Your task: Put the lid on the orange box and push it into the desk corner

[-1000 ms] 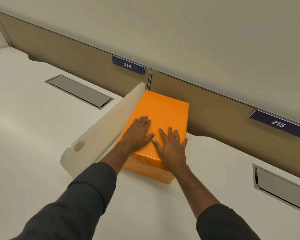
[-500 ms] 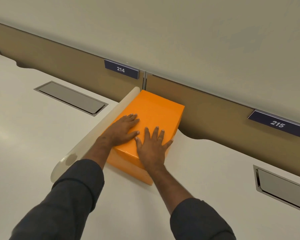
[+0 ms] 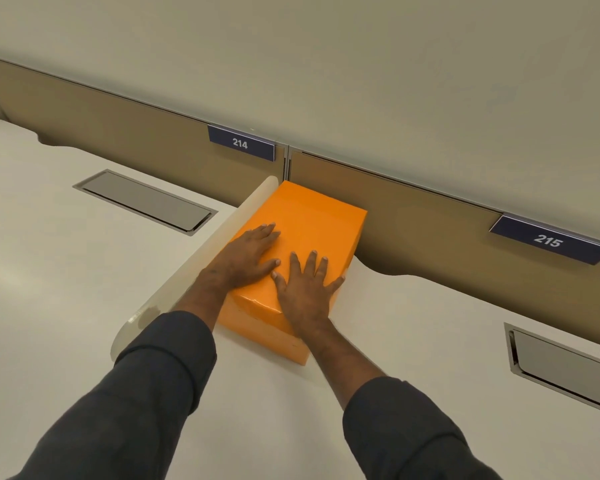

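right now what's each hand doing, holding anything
Left hand: open, flat on the orange box, holding nothing.
Right hand: open, flat on the box, holding nothing.

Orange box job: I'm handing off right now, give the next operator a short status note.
Left hand: open, flat on the lid, near the divider side.
Right hand: open, flat on the lid at its near end.
Orange box: lid on and closed; sits along the white divider with its far end at the brown back panel, below the 214 sign.
Done: lid fitted; box appears to be in the corner.
Left: check it is snug against both surfaces, then lift the hands away.
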`<state>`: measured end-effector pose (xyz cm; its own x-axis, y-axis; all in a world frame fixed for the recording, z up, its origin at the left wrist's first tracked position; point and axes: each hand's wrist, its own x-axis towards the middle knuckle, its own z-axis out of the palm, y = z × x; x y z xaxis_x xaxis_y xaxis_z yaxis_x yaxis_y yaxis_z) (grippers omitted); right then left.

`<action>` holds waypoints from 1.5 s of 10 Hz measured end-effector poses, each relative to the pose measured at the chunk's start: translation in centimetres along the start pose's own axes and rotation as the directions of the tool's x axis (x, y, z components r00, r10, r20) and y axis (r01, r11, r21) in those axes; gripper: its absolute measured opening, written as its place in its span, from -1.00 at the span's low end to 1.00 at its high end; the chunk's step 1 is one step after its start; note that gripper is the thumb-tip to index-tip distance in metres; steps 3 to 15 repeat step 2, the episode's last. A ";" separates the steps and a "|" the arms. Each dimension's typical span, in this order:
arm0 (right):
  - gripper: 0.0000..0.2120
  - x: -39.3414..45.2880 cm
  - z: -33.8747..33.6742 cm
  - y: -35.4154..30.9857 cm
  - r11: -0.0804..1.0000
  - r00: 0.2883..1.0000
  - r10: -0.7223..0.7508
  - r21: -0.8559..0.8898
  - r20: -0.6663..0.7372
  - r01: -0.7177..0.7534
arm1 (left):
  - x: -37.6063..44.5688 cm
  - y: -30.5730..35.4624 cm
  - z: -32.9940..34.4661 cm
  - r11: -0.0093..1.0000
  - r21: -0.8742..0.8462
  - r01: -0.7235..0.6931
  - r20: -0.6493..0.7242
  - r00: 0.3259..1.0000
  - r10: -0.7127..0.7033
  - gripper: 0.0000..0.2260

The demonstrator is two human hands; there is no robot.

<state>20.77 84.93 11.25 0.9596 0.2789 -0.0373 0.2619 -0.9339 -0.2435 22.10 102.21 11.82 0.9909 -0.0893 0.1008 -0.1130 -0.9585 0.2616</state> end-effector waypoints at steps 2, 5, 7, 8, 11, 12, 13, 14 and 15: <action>-0.30 -0.2 -2.4 1.7 0.995 0.991 -0.100 0.012 -0.086 0.102 | -0.1 2.2 -1.0 0.999 0.039 -0.017 -0.125 0.992 0.022 -0.33; -0.30 -0.2 -2.4 1.7 0.995 0.991 -0.100 0.012 -0.086 0.102 | -0.1 2.2 -1.0 0.999 0.039 -0.017 -0.125 0.992 0.022 -0.33; -0.30 -0.2 -2.4 1.7 0.995 0.991 -0.100 0.012 -0.086 0.102 | -0.1 2.2 -1.0 0.999 0.039 -0.017 -0.125 0.992 0.022 -0.33; -0.30 -0.2 -2.4 1.7 0.995 0.991 -0.100 0.012 -0.086 0.102 | -0.1 2.2 -1.0 0.999 0.039 -0.017 -0.125 0.992 0.022 -0.33; -0.30 -0.2 -2.4 1.7 0.995 0.991 -0.100 0.012 -0.086 0.102 | -0.1 2.2 -1.0 0.999 0.039 -0.017 -0.125 0.992 0.022 -0.33; -0.30 -0.2 -2.4 1.7 0.995 0.991 -0.100 0.012 -0.086 0.102 | -0.1 2.2 -1.0 0.999 0.039 -0.017 -0.125 0.992 0.022 -0.33; -0.30 -0.2 -2.4 1.7 0.995 0.991 -0.100 0.012 -0.086 0.102 | -0.1 2.2 -1.0 0.999 0.039 -0.017 -0.125 0.992 0.022 -0.33; -0.30 -0.2 -2.4 1.7 0.995 0.991 -0.100 0.012 -0.086 0.102 | -0.1 2.2 -1.0 0.999 0.039 -0.017 -0.125 0.992 0.022 -0.33; -0.30 -0.2 -2.4 1.7 0.995 0.991 -0.100 0.012 -0.086 0.102 | -0.1 2.2 -1.0 0.999 0.039 -0.017 -0.125 0.992 0.022 -0.33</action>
